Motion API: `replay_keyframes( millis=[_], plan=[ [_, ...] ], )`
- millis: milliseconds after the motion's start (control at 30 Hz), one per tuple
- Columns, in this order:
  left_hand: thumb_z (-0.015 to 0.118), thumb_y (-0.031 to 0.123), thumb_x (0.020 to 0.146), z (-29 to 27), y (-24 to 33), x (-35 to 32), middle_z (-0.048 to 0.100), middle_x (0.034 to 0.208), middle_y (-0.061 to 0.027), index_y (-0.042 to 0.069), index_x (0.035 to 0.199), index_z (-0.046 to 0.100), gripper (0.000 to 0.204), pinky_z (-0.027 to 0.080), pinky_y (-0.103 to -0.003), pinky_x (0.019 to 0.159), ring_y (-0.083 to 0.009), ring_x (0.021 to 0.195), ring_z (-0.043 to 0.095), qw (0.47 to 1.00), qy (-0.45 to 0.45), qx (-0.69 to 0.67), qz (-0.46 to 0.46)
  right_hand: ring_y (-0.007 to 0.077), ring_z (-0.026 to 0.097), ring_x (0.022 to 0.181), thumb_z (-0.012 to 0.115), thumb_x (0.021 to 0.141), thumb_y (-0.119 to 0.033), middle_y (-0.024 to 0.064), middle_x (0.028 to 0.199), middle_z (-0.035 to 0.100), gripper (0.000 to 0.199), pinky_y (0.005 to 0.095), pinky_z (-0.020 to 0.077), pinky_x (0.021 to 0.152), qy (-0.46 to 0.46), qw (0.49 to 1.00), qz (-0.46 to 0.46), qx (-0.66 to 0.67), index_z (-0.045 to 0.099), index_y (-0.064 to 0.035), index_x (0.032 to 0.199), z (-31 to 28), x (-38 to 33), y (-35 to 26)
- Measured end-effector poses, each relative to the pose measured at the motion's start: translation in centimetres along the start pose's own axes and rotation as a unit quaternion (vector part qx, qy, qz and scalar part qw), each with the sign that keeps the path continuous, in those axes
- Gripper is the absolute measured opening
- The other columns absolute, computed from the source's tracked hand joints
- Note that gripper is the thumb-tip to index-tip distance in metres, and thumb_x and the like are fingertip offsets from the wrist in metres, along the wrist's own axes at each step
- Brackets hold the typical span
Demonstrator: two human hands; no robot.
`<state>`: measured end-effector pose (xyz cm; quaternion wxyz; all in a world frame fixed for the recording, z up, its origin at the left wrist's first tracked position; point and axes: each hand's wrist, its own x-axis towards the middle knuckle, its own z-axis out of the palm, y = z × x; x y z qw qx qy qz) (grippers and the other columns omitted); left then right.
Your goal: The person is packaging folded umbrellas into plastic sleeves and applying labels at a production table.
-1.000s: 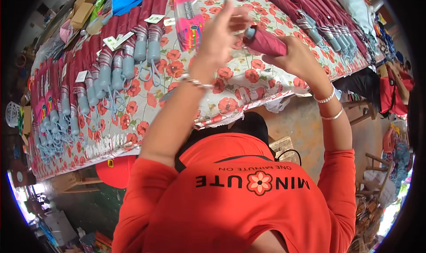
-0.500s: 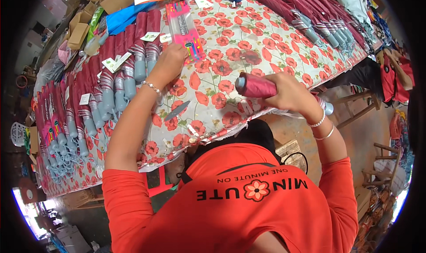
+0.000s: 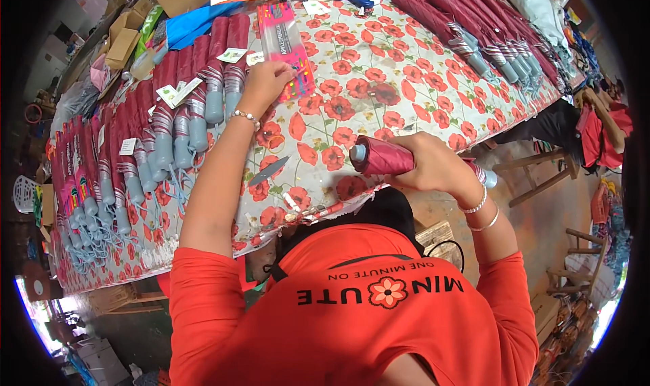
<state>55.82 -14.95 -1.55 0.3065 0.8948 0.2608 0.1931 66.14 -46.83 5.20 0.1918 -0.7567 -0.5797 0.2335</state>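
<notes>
My right hand (image 3: pixel 433 164) is closed around a rolled maroon umbrella (image 3: pixel 382 157), held over the table's front edge. Its grey-tipped end points left, and a grey handle (image 3: pixel 489 178) shows beyond my wrist. On the table, my left hand (image 3: pixel 269 84) has its fingers pinched at the lower part of a flat plastic sleeve (image 3: pixel 274 37) with pink printed ends and a clear middle. The sleeve lies flat, pointing away from me. Left of that hand, several maroon umbrellas (image 3: pixel 177 115) with grey handles lie in a row, some with white tags (image 3: pixel 177 93).
A flower-printed cloth covers the table (image 3: pixel 338 108). A flat grey pointed piece (image 3: pixel 269 171) lies near the front edge. More maroon umbrellas (image 3: pixel 467 30) are heaped at the far right. Cardboard boxes (image 3: pixel 125 37) and a blue bag (image 3: pixel 193 28) stand at the far left. A wooden stool (image 3: pixel 535 176) is at right.
My right hand has shifted slightly left and down with the umbrella. My left fingers have moved a little further onto the sleeve's lower pink part.
</notes>
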Motion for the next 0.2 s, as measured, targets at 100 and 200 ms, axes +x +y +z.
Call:
replay_keyframes(
  millis=[100, 200],
  plan=[
    [0.067, 0.021, 0.079, 0.3, -0.2, 0.3, 0.063, 0.061, -0.0087, 0.005, 0.075, 0.07, 0.016, 0.048, -0.041, 0.061, -0.0284, 0.066, 0.059, 1.0, 0.017, -0.003, 0.002, 0.034, 0.059, 0.066, 0.069, 0.064, -0.023, 0.0147, 0.073, 0.066, 0.031, 0.0385, 0.0466, 0.065, -0.005, 1.0, 0.011, -0.001, 0.064, -0.0036, 0.088, 0.1, -0.3, 0.1],
    [0.061, 0.014, 0.084, 0.6, 0.4, 0.6, 0.07, 0.073, -0.0086, 0.007, 0.093, 0.074, 0.017, 0.045, -0.033, 0.056, -0.0213, 0.055, 0.056, 0.974, 0.107, 0.174, 0.102, 0.0273, 0.052, 0.058, 0.071, 0.063, -0.017, 0.0117, 0.068, 0.063, 0.027, 0.0345, 0.0432, 0.059, 0.022, 1.0, -0.015, -0.015, 0.063, -0.0028, 0.085, 0.8, -0.7, 0.9]
  ],
)
